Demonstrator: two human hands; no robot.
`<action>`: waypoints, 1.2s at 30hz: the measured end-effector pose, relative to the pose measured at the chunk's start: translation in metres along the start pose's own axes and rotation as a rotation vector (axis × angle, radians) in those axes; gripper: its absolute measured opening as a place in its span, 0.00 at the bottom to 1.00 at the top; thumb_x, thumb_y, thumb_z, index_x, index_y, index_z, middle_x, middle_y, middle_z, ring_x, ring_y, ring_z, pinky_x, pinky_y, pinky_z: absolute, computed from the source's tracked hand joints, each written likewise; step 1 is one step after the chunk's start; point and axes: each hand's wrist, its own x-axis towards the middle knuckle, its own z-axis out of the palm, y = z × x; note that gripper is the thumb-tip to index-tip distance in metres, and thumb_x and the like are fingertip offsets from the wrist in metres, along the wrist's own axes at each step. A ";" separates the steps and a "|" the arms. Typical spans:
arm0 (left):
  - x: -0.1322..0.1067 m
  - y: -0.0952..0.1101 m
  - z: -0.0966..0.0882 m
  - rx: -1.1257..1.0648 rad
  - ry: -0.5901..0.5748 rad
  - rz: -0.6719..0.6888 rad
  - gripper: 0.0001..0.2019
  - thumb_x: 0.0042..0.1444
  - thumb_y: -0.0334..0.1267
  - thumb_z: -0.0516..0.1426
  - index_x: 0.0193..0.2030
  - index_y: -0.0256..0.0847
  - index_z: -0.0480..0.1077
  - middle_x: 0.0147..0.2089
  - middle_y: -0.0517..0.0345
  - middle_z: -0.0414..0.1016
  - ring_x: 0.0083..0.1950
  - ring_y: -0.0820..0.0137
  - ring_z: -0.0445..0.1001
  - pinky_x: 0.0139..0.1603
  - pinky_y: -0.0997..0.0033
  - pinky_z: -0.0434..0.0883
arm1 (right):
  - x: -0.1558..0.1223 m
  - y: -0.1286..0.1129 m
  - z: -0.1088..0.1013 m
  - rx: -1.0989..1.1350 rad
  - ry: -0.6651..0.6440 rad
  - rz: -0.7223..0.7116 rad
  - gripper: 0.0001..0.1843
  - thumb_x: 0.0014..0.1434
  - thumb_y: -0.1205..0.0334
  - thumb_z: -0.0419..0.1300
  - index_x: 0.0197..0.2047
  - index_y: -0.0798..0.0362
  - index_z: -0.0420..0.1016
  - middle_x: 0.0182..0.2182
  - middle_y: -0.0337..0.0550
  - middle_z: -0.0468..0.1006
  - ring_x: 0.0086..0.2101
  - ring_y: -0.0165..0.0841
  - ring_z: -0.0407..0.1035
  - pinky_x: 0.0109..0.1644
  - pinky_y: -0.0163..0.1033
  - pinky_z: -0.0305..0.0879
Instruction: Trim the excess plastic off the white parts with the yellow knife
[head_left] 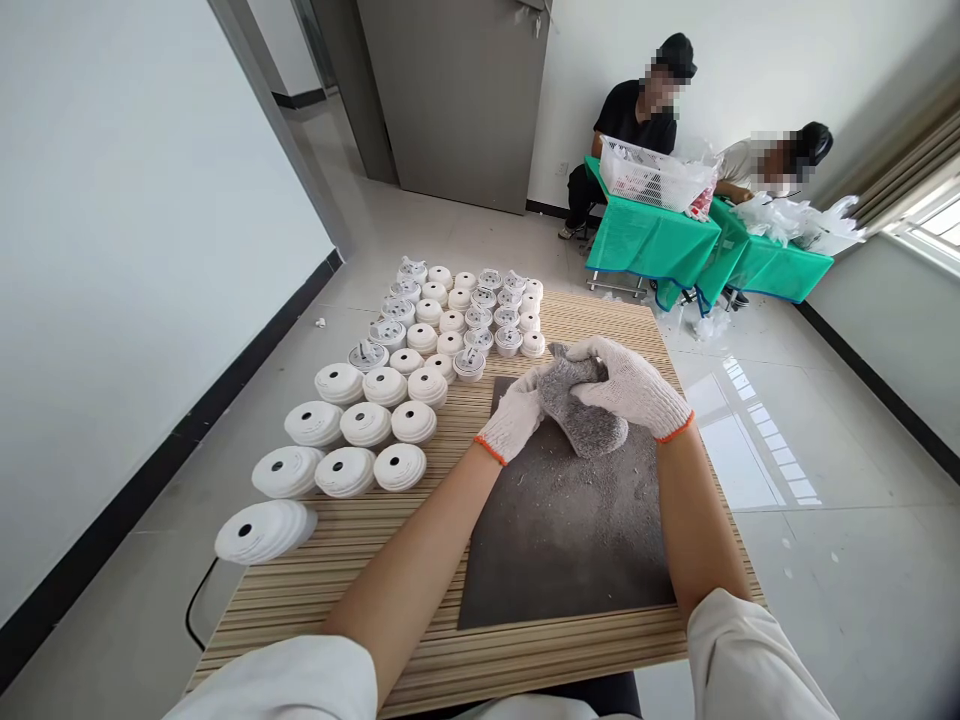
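Both my hands wear white knit gloves with orange cuffs. Between them they hold a fuzzy grey cloth (592, 425), bunched above a dark mat (555, 530). My left hand (521, 408) grips the cloth's left side with the fingers closed. From the upper right, my right hand (619, 380) is closed around the cloth's upper part. Whether anything is wrapped inside the cloth is hidden. The mat is scattered with pale crumbs and dust. Left of my hands stand rows of round white ribbed pieces (365, 425) with dark centre holes.
Several round units with grey faces and loose wires (388, 333) stand among the white pieces on the striped wooden table (420, 600). Two people sit at green-covered tables (652, 235) against the far wall, with a white basket (651, 178) and plastic bags (776, 215). A grey door (457, 100) is at the back.
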 end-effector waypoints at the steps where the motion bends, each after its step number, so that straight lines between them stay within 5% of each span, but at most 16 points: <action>1: 0.000 0.000 -0.001 0.017 -0.022 0.005 0.16 0.40 0.26 0.70 0.38 0.39 0.79 0.37 0.57 0.83 0.47 0.64 0.81 0.51 0.68 0.76 | 0.000 -0.001 -0.001 0.013 -0.007 0.011 0.23 0.51 0.63 0.65 0.52 0.47 0.76 0.50 0.40 0.81 0.47 0.39 0.74 0.50 0.43 0.67; 4: 0.000 -0.002 -0.004 0.090 -0.044 0.028 0.14 0.37 0.31 0.72 0.33 0.40 0.77 0.34 0.60 0.82 0.46 0.65 0.81 0.52 0.67 0.75 | -0.001 -0.003 -0.002 0.026 -0.049 0.055 0.21 0.51 0.62 0.64 0.50 0.47 0.76 0.46 0.39 0.82 0.43 0.38 0.75 0.46 0.42 0.67; 11: 0.002 -0.005 -0.007 0.092 0.062 0.041 0.15 0.32 0.36 0.74 0.24 0.39 0.73 0.23 0.64 0.74 0.25 0.75 0.71 0.32 0.72 0.71 | -0.002 -0.003 0.000 0.025 -0.094 0.066 0.17 0.53 0.59 0.64 0.48 0.47 0.76 0.42 0.37 0.82 0.40 0.37 0.74 0.42 0.39 0.66; 17: 0.002 -0.001 -0.005 0.053 0.038 0.008 0.15 0.37 0.32 0.73 0.34 0.38 0.78 0.29 0.62 0.79 0.31 0.74 0.76 0.35 0.75 0.72 | -0.004 -0.001 -0.005 -0.005 -0.062 0.061 0.21 0.53 0.60 0.64 0.52 0.47 0.75 0.48 0.40 0.82 0.44 0.39 0.74 0.47 0.42 0.67; 23: 0.001 0.002 -0.003 0.083 -0.029 -0.051 0.16 0.52 0.45 0.69 0.44 0.37 0.79 0.40 0.55 0.83 0.36 0.73 0.78 0.36 0.74 0.76 | -0.005 0.008 -0.008 -0.034 0.012 -0.023 0.25 0.52 0.63 0.65 0.54 0.46 0.75 0.54 0.41 0.78 0.52 0.41 0.73 0.56 0.45 0.66; 31: -0.001 0.003 -0.003 0.085 -0.074 -0.075 0.07 0.51 0.35 0.68 0.35 0.38 0.78 0.30 0.59 0.79 0.30 0.75 0.75 0.33 0.77 0.72 | -0.005 -0.001 -0.005 -0.067 -0.020 -0.045 0.23 0.50 0.65 0.64 0.51 0.44 0.76 0.52 0.40 0.78 0.50 0.41 0.74 0.54 0.44 0.67; 36: 0.002 -0.002 -0.008 0.085 -0.038 -0.004 0.15 0.40 0.31 0.72 0.37 0.40 0.78 0.32 0.59 0.81 0.36 0.70 0.79 0.39 0.72 0.75 | -0.002 -0.002 -0.001 -0.008 -0.006 0.024 0.26 0.51 0.64 0.64 0.55 0.47 0.74 0.51 0.41 0.81 0.48 0.40 0.75 0.51 0.43 0.68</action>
